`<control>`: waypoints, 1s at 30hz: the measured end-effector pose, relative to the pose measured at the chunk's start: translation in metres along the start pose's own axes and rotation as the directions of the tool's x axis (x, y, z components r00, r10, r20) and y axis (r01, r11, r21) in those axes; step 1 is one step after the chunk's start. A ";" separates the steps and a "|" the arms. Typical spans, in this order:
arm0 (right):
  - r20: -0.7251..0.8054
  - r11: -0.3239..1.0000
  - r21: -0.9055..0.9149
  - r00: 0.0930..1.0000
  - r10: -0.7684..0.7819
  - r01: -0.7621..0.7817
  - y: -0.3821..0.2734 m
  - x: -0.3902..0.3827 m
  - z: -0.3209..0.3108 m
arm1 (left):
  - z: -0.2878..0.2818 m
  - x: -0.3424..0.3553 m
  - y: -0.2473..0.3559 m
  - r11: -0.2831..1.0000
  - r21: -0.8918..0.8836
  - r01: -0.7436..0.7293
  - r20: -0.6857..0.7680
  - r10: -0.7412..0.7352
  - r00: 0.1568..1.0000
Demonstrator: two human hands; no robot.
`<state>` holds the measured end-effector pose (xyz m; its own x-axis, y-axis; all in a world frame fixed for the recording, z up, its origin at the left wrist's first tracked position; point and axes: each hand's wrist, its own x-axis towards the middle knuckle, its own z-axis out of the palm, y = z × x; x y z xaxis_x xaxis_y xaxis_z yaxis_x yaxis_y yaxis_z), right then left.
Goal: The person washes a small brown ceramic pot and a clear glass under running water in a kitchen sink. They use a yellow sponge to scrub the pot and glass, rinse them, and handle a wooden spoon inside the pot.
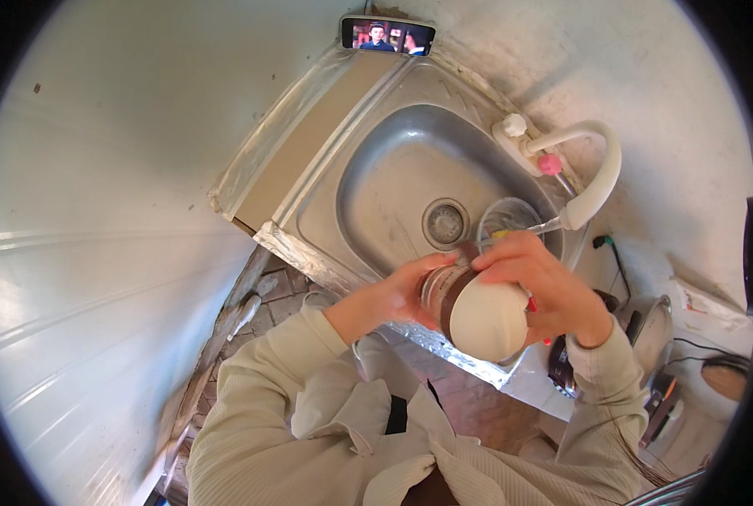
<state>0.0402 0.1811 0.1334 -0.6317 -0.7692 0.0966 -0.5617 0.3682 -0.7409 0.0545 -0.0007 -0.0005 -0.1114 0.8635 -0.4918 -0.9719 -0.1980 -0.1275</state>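
Observation:
Above the sink's front edge I hold a brown jar (445,288) with a wide cream lid (493,320). The lid end tilts toward me. My left hand (406,291) is wrapped round the jar's brown body. My right hand (549,282) grips the lid end from the right, its fingers curved over the top side. Just beyond my right fingers a clear plastic container (511,209) sits in the sink, partly covered by the hand. Something small and yellow shows in it. The white faucet spout (591,198) ends close to the right hand.
A steel sink (376,194) with a round drain (445,222) lies ahead. The faucet has a white knob (514,126) and a pink knob (549,164). A phone (387,36) playing a video leans at the back corner. Pans (650,329) and cables crowd the right. A pale wall (98,253) stands left.

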 end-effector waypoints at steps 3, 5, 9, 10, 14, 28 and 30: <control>-0.353 0.995 0.092 0.932 0.077 -0.047 0.006 -0.011 0.027 | -0.007 0.009 -0.005 0.990 0.032 -0.134 0.134 0.129 0.983; -0.557 0.988 0.133 0.819 0.140 -0.079 0.012 -0.011 0.046 | -0.002 0.011 -0.004 0.952 -0.060 -0.300 0.174 0.306 0.936; -0.726 0.827 0.542 0.412 0.551 -0.150 0.005 0.012 0.083 | -0.009 0.027 0.000 0.762 -0.104 -0.639 0.145 0.647 0.748; -0.738 0.825 0.521 0.371 0.564 -0.220 0.006 0.014 0.088 | -0.011 0.028 -0.001 0.657 -0.034 -0.753 0.169 0.746 0.644; -0.722 0.752 0.618 0.212 0.658 -0.228 0.018 0.026 0.103 | -0.030 0.036 -0.003 0.503 0.043 -0.863 0.134 0.853 0.504; -0.630 0.662 0.749 0.332 0.702 0.021 0.048 0.023 0.113 | -0.052 0.022 -0.005 0.730 0.099 -0.676 -0.074 0.683 0.727; -0.617 0.630 0.776 0.259 0.743 0.042 0.044 0.023 0.117 | -0.051 0.024 -0.009 0.675 0.168 -0.719 -0.080 0.736 0.672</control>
<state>0.0637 0.1185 0.0254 -0.9105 0.3971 -0.1153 0.0341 -0.2056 -0.9780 0.0708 -0.0015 -0.0554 -0.7735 0.3979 -0.4933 -0.6106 -0.6764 0.4119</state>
